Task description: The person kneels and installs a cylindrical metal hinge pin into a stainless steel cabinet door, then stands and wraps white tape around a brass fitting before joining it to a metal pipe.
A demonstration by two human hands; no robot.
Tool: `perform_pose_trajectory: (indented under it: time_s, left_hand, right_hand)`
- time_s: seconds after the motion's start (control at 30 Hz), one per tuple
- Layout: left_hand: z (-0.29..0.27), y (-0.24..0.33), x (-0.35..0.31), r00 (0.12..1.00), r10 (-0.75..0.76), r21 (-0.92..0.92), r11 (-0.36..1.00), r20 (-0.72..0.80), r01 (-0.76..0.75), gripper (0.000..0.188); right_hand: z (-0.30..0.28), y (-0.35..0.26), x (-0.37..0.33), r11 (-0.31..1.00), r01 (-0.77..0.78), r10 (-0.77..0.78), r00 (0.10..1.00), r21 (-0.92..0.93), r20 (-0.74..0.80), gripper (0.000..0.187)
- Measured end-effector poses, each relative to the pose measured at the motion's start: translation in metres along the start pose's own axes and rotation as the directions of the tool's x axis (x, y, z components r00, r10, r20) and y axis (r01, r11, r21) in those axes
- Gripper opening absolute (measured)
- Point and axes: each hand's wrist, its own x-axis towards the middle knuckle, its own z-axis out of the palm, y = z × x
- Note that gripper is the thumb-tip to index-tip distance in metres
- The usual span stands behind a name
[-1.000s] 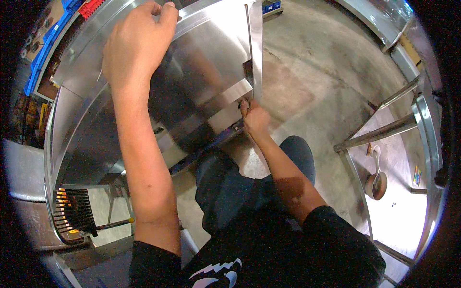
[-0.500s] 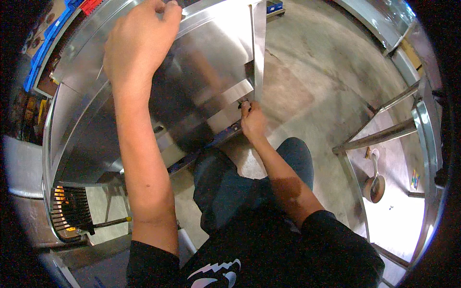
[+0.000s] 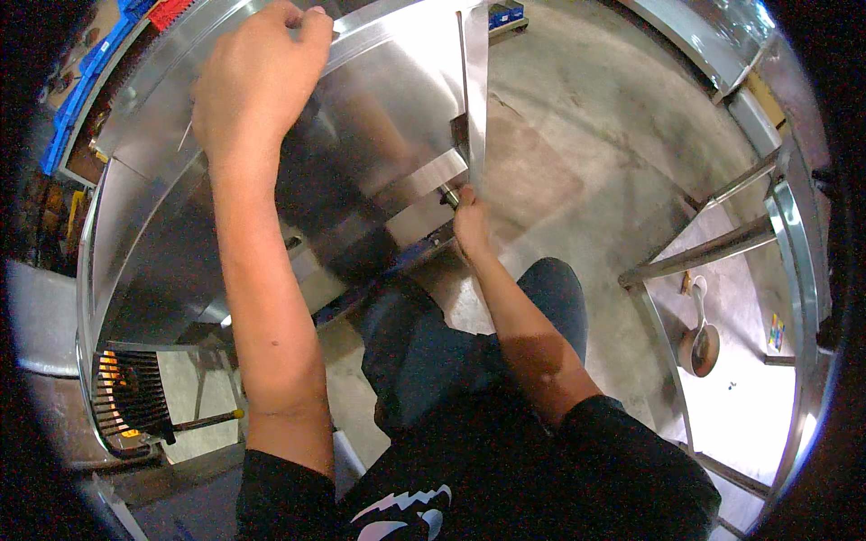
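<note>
My left hand point(image 3: 262, 81) is raised over the edge of a stainless steel cabinet point(image 3: 352, 117). Its fingers curl toward the top of the picture; what they hold, if anything, is hidden. A thin pale strip shows beside its wrist. Lower down, my right hand point(image 3: 471, 225) is closed on a small metal cylinder point(image 3: 449, 195), brassy with a dark end, at the cabinet's right edge. Just above the cylinder, a lighter rectangular steel plate point(image 3: 433, 171) shows on the panel.
A steel rack point(image 3: 713, 252) stands to the right, with a round brown pan point(image 3: 699, 350) and a white ladle-like utensil on its lower level. At lower left are a black grill-like rake head point(image 3: 135, 392) and its handle. Blue bins point(image 3: 507, 13) sit far off.
My right hand has drawn slightly down, so more of the metal cylinder shows. My left hand has shifted slightly left with the view.
</note>
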Motion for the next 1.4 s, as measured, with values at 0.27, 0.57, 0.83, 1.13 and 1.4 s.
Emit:
perform_pose_trajectory:
  time_s: [0.27, 0.57, 0.83, 1.13, 1.4]
  left_hand:
    - [0.002, -0.001, 0.001, 1.000, -0.027, -0.014, 1.000, -0.005, 0.026, 0.048]
    - [0.001, 0.002, -0.001, 0.999, -0.035, -0.018, 0.999, -0.010, 0.035, 0.047]
    - [-0.004, 0.005, 0.000, 0.997, -0.059, -0.019, 0.998, 0.051, 0.060, 0.047]
    - [0.003, 0.003, 0.001, 0.999, -0.050, -0.035, 0.998, 0.004, 0.050, 0.047]
    - [-0.002, 0.005, 0.000, 0.996, -0.083, -0.008, 0.997, 0.029, 0.083, 0.045]
  right_hand:
    - [-0.009, -0.006, -0.005, 0.734, 0.285, -0.290, 0.952, -0.617, 0.095, 0.055]
    - [0.009, 0.010, 0.022, 0.690, -0.531, 0.326, 0.835, 0.492, 0.444, 0.046]
    - [-0.006, 0.006, -0.014, 0.738, 0.388, -0.476, 0.879, -0.553, -0.018, 0.061]
    - [0.002, -0.009, 0.013, 0.474, -0.765, 0.388, 0.626, 0.436, 0.677, 0.044]
    - [-0.005, -0.002, -0.016, 0.845, 0.317, -0.381, 0.922, -0.432, -0.069, 0.060]
